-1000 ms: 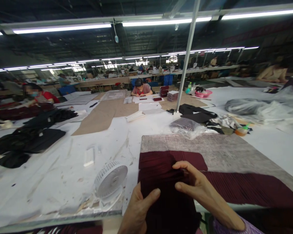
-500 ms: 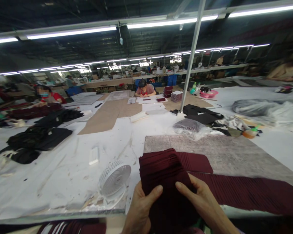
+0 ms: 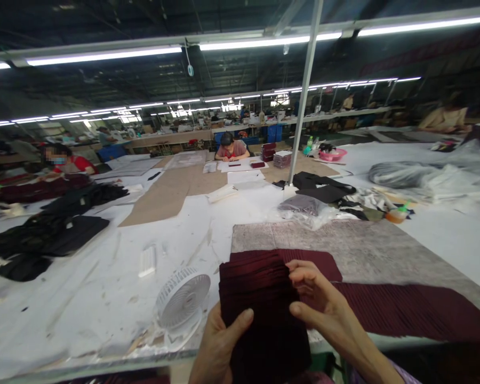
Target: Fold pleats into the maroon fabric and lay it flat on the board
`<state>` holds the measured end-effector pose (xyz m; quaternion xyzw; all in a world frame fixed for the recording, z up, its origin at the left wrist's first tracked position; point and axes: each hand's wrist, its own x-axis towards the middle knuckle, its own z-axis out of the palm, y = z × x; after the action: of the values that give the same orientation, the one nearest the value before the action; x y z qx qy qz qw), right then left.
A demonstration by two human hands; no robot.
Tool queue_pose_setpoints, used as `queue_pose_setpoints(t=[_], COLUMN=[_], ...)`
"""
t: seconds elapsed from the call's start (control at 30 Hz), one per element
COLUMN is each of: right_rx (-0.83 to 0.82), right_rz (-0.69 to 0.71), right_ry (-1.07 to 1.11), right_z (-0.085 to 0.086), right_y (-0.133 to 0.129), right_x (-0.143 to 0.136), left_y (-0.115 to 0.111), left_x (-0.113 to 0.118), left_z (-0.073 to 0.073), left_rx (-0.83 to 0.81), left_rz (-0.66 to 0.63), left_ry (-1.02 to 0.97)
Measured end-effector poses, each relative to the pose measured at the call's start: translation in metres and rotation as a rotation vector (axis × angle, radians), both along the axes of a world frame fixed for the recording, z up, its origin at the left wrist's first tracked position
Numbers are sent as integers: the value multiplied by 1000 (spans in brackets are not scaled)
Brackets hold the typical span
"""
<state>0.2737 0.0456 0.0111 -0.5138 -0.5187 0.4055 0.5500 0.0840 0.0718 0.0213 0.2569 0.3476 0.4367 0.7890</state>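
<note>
- Head view, from where I'd be standing: far left, a co-worker in red [image 3: 78, 163] bends beside heaped dark garments [image 3: 84, 229] on the white-covered bench [image 3: 104, 298].
- Next along, a small white fan [image 3: 184, 301] stands near the bench's front edge, just beside the person's left hand.
- The left hand [image 3: 220, 338] has a closed grip on the near left side of a thick stack of maroon pieces [image 3: 264, 320], thumb laid over the front.
- That stack is up in the hands, in front of the bench edge. Its upper layers look stepped and slightly fanned rather than flush, so I'd judge it gathered but not fully evened.
- Beyond, another co-worker [image 3: 238, 149] leans over small pieces on white paper.
- The right hand [image 3: 332, 312] has a loose, partly open grip: fingertips at the stack's upper right edge, thumb spread away from them. Whether it pinches any layer, I can't tell.
- Just behind and rightward, a shorter maroon row [image 3: 320, 262] and a longer maroon row [image 3: 416, 309] lie fanned over a mottled grey sheet [image 3: 372, 250], both out of the hands. How many pieces have been handled, I can't say.
</note>
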Motion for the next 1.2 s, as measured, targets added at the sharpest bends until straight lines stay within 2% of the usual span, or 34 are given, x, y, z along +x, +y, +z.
queue_pose_setpoints(t=[0.13,0.23,0.33,0.47,0.53,0.77,0.93,1.07,1.2], right_rx=[-87,-144,-164,-173,-189,-120,-102,-219,-346], right_rz=[40,89,135,213,202,199,229,273,195], right_ry=[-14,108,203,216,230,158,251,259,258], right_z=[2,3,3,3,3,5,-1,-10,-12], right_y=[2,2,1,0,0,2,-4,-10,-11], right_x=[2,0,-2,-3,-2,3,0,-8,-15], left_y=[-3,-4,-4,-3,-2,-3,-2,0,-1], left_x=[0,0,-2,-4,-4,-4,-2,5,11], left_z=[0,-1,-2,-5,-5,-2,1,4,6], left_rx=[24,27,56,71,70,77,58,57,70], left_rz=[-58,-77,-91,-92,-84,-108,-46,17,20], left_ry=[-14,-12,7,12,10,-7,14,-11,-27])
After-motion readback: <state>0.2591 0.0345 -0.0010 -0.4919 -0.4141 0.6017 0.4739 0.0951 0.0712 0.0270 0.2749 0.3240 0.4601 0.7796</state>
